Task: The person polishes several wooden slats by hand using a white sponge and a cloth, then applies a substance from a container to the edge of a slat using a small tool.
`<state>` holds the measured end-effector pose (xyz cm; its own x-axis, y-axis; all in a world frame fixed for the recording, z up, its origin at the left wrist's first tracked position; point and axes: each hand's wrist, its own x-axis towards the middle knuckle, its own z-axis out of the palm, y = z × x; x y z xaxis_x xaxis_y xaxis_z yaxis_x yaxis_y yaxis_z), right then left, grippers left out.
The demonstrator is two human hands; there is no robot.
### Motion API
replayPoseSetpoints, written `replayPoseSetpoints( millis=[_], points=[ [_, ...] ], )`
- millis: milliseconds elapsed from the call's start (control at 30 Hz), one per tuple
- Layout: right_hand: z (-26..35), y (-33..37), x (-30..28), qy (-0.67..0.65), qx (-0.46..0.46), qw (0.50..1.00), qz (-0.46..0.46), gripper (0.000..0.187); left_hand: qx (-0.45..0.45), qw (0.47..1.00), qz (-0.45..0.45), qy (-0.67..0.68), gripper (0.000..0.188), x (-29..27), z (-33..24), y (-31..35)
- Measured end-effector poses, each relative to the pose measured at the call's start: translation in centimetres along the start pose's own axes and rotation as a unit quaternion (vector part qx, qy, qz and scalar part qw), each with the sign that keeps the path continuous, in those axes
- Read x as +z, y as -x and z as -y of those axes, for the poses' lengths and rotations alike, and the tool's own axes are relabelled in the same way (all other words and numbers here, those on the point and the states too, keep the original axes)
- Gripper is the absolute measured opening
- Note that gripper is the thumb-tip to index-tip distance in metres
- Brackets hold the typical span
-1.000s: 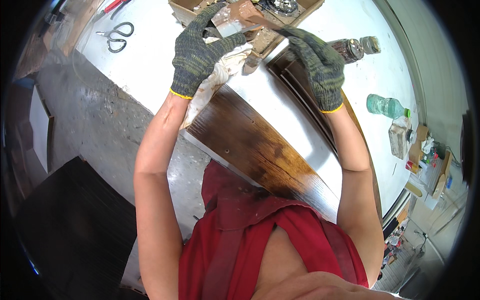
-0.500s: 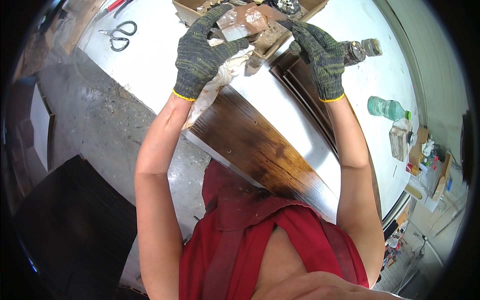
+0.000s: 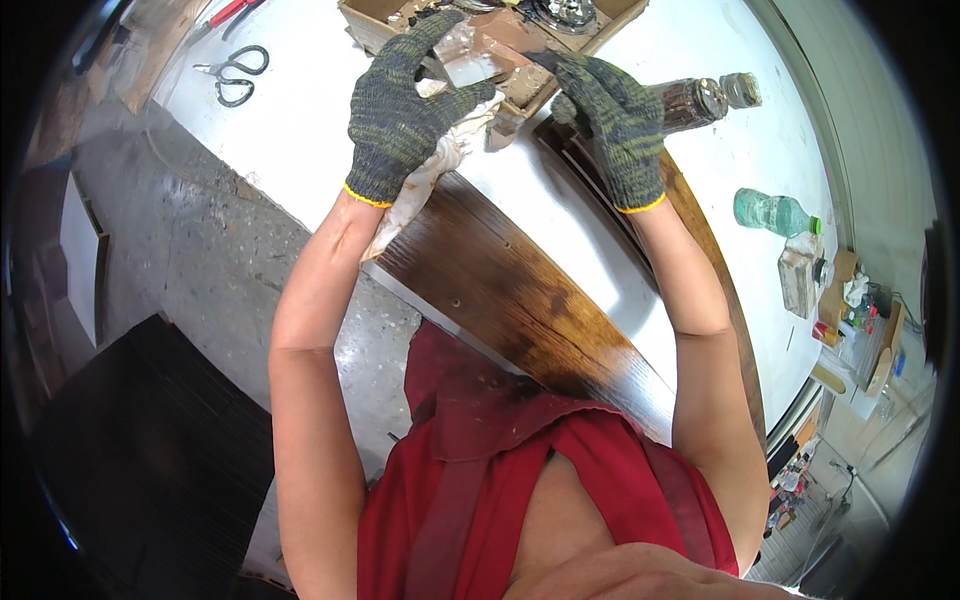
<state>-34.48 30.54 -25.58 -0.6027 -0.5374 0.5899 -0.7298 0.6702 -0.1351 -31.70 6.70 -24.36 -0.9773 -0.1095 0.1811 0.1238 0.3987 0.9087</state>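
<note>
My left hand (image 3: 400, 120), in a dark green knitted glove with a yellow cuff, is closed on a pale flat plate (image 3: 470, 68) smeared with brown paste. A stained white rag (image 3: 430, 180) hangs from the same hand, under the palm. My right hand (image 3: 615, 125), gloved alike, is closed on a putty knife whose dark handle mostly hides in the fingers. Its brown-coated blade (image 3: 508, 35) lies over the plate, apparently touching the paste. Below the hands a dark brown, wood-grained board (image 3: 500, 265) lies slantwise on the white table (image 3: 300, 120).
Behind the hands stands a cardboard box (image 3: 375, 30) of messy odds and ends. Black-handled scissors (image 3: 232, 75) lie at the far left. More dark boards (image 3: 580, 150) are under my right hand. A brown jar (image 3: 690, 105), a green bottle (image 3: 775, 212) and a squarish container (image 3: 800, 275) stand rightward.
My right hand has moved left, bringing the knife blade further over the smeared plate. The left hand has stayed nearly still, with the plate tilted slightly differently.
</note>
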Motion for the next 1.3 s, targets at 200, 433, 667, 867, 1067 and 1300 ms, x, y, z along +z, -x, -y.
replayPoseSetpoints(
  millis=[200,433,667,867,1067,1300],
  points=[
    [-1.3,0.2,1.1,0.043,0.05,0.998,-0.005,0.038,0.068,0.997,-0.034,0.011,0.07,0.6,0.7,0.1],
    [0.8,0.6,-0.1,-0.028,-0.001,0.999,-0.034,0.042,0.018,0.999,-0.008,-0.027,0.071,0.2,0.0,0.0],
    [-0.7,1.1,-0.4,-0.009,0.052,0.999,-0.002,0.042,0.01,1.0,0.003,-0.007,0.072,0.2,0.1,0.0],
    [0.3,1.6,1.0,0.013,0.017,1.0,-0.003,0.042,0.08,0.996,-0.01,-0.047,0.069,0.8,3.5,-0.5],
    [-0.5,0.7,1.7,0.012,0.068,0.997,0.018,0.034,0.086,0.995,-0.015,-0.047,0.067,1.1,5.2,-0.7],
    [-3.1,0.9,2.2,0.083,0.057,0.995,0.023,0.032,0.056,0.998,-0.011,-0.04,0.07,0.8,4.6,-0.4]
  ],
)
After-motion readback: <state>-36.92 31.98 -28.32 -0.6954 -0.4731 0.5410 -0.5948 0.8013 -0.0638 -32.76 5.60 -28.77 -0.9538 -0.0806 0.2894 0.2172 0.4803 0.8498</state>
